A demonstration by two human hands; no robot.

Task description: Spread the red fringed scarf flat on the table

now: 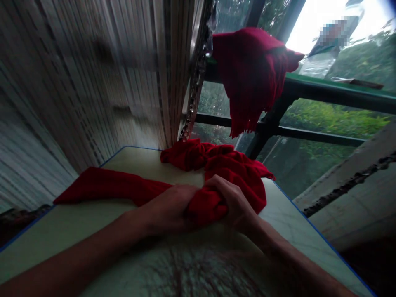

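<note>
A red cloth (222, 165) lies crumpled across a pale table top (93, 222), with one long end stretched out flat to the left. My left hand (170, 208) is closed around a bunched fold of this cloth near the middle. My right hand (233, 200) grips the same bunch from the right, fingers wrapped over it. The two hands almost touch, with the fold squeezed between them.
A second red cloth with a fringed edge (250, 74) hangs over a dark window rail (334, 93) behind the table. A slatted blind (123, 74) with a bead chain (193, 103) hangs at the left. The table's blue-trimmed edge (328, 243) drops off at right.
</note>
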